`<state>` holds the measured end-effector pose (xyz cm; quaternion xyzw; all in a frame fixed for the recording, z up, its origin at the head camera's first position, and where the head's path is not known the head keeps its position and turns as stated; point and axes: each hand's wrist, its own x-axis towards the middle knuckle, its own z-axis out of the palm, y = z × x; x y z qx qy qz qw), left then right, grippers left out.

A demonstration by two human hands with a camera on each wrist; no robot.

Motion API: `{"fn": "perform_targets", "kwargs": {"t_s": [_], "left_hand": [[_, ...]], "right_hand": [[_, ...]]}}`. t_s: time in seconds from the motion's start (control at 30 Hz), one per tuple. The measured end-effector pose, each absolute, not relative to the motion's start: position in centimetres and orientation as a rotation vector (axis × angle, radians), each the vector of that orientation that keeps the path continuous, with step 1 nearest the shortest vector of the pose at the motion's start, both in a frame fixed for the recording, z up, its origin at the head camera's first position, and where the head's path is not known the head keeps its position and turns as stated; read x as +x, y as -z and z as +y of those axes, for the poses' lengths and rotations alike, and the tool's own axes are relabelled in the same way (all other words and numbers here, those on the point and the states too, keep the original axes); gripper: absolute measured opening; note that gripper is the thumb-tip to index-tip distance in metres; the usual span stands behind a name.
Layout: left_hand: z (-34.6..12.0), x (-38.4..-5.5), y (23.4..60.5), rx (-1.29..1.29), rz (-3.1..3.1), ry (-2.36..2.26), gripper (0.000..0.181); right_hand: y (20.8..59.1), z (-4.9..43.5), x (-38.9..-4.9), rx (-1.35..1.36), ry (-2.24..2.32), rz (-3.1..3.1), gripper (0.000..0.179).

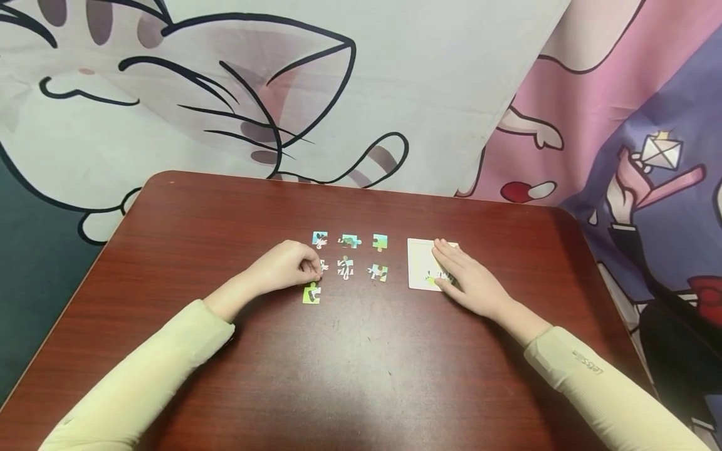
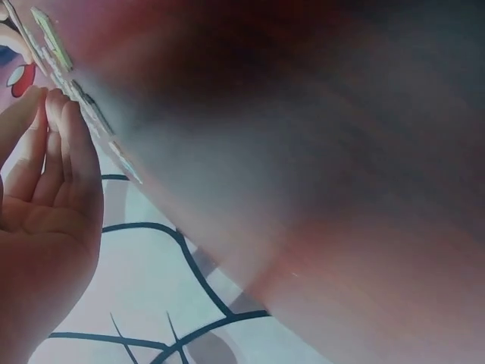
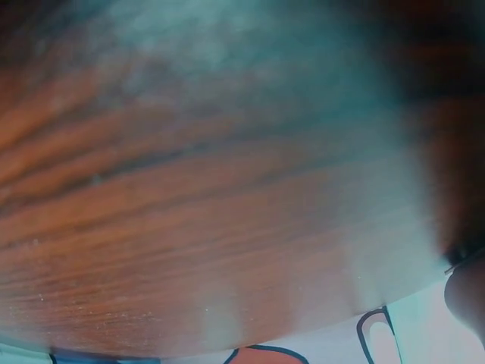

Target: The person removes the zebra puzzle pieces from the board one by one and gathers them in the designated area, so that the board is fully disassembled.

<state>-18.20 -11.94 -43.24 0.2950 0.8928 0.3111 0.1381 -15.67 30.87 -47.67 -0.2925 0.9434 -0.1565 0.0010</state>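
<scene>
Several small cardboard jigsaw pieces lie spread in rows on the table, among them a blue-topped piece [image 1: 319,239], a black-and-white piece [image 1: 345,268] and a green piece [image 1: 311,293]. At the left of the middle row, my left hand [image 1: 290,266] pinches a jigsaw piece [image 1: 324,267], thumb and fingertips close together; most of that piece is hidden. The left wrist view shows the left hand [image 2: 57,174] side-on beside the row. My right hand [image 1: 470,282] rests with straight fingers across the right part of a pale square puzzle tray [image 1: 418,263], covering some of its printed or fitted picture.
The reddish-brown wooden table [image 1: 338,376] extends to a far edge against a cloth backdrop [image 1: 440,94] with cartoon prints. More loose pieces, such as a green-and-blue piece [image 1: 380,242] and a patterned piece [image 1: 378,272], lie between the hands.
</scene>
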Motion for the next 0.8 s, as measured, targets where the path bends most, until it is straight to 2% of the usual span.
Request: {"fn": "perform_targets", "kwargs": {"t_s": [0.8], "left_hand": [[-1.9, -21.1, 42.0, 0.995, 2.551, -0.931, 0.008]], "right_hand": [[47.3, 31.0, -15.8, -0.907, 0.525, 2.932, 0.069]]}}
